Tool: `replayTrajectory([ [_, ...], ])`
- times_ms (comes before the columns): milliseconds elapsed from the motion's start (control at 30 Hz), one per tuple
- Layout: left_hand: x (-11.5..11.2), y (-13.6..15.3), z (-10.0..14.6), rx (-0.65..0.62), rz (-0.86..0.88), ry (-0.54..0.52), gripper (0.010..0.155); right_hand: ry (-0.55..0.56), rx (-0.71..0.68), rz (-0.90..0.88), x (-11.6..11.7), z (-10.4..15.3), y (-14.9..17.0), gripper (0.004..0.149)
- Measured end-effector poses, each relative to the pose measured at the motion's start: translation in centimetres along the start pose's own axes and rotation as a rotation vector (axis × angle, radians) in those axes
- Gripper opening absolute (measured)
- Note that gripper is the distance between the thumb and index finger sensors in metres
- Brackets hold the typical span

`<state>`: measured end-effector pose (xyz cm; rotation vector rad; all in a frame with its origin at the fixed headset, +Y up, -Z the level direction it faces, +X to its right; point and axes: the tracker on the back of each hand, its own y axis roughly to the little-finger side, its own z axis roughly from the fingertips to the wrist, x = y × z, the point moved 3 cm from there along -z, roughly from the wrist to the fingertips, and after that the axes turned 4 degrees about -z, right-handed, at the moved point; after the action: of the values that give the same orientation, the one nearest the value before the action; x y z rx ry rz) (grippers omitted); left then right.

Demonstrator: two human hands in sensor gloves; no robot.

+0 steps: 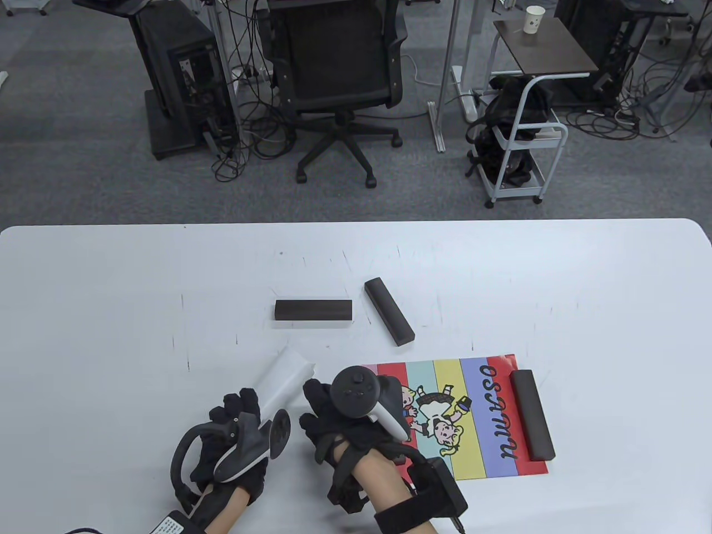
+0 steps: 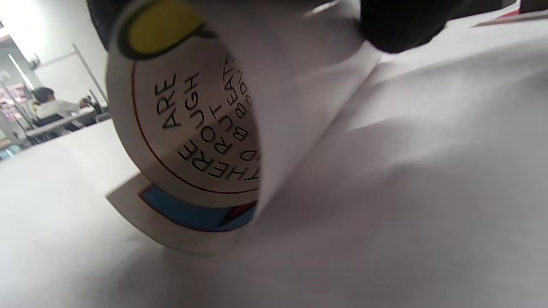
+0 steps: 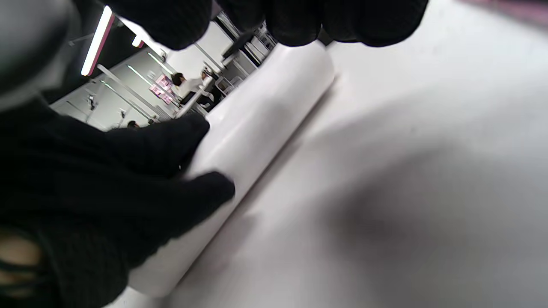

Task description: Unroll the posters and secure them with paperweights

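a rolled white paper poster (image 1: 282, 381) lies on the white table (image 1: 111, 289) near the front edge, tilted so its far end points up and to the right, and both gloved hands are on it. the left hand (image 1: 233, 439) grips its near end, fingers curled over the top of the roll. the right hand (image 1: 339, 423) sits just beside it on the right, its fingertips (image 3: 308, 21) reaching over the far side of the roll; how tightly they close i cannot tell.

in the left wrist view the open end of the roll (image 2: 192, 128) shows the printed inner face: curved black capitals inside a thin red ring, with "are", "ugh" and "here" legible, the rest cut off or too curled to read. a yellow patch sits at the top and a blue and red patch at the bottom.

to the right, touching the right hand's wrist side, a flat poster with red, mint, yellow, lilac and red stripes (image 1: 461, 417) lies unrolled, cartoon figures in the middle and black script reading "osamu" along the lilac stripe. a dark rectangular block paperweight (image 1: 532, 414) rests on its right edge. two more dark blocks lie further back on the table, apart from both posters: one level (image 1: 313, 310), one slanted (image 1: 389, 310), their near ends close together.
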<state>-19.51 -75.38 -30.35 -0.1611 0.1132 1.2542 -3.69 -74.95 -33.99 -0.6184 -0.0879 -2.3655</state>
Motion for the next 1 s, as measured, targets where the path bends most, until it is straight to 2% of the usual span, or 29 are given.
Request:
replayTrajectory([
  [100, 0.8, 0.9, 0.2, -0.015, 0.118, -0.016, 0.063, 0.026, 0.066, -0.011, 1.4, -0.7, 0.8, 0.062],
  [167, 1.3, 1.7, 0.2, -0.027, 0.23, -0.017, 0.056, 0.071, 0.084, 0.075, 2.4, -1.0, 1.0, 0.062],
  [233, 1.3, 2.3, 0.2, -0.042, 0.327, 0.018, 0.053, 0.062, 0.085, 0.151, 3.2, -1.2, 0.9, 0.065],
  [300, 1.1, 3.1, 0.0, -0.07, 0.464, 0.067, 0.051, 0.076, 0.095, 0.16, 3.8, -1.4, 0.7, 0.072],
  [433, 0.2, 4.0, -0.5, -0.105, 0.594, 0.117, 0.049, 0.066, 0.105, 0.234, 4.5, -1.8, 0.2, 0.088],
  [567, -1.4, 4.1, -1.2, -0.127, 0.564, 0.154, 0.053, 0.06, 0.068, 0.365, 5.5, -2.3, -0.5, 0.089],
  [700, -3.4, 3.7, -2.2, -0.164, 0.367, 0.215, 0.06, 0.044, 0.054, 0.412, 6.0, -2.5, -0.8, 0.087],
  [867, -5.6, 3.2, -2.7, -0.257, 0.244, 0.33, 0.068, 0.033, 0.006, 0.475, 5.7, -2.7, -1.6, 0.085],
  [933, -5.7, 3.4, -2.8, -0.269, 0.241, 0.303, 0.073, -0.009, -0.052, 0.465, 5.8, -3.0, -2.1, 0.081],
  [1000, -5.9, 3.6, -2.8, -0.274, 0.215, 0.321, 0.077, -0.061, -0.106, 0.463, 6.1, -3.2, -2.7, 0.076],
])
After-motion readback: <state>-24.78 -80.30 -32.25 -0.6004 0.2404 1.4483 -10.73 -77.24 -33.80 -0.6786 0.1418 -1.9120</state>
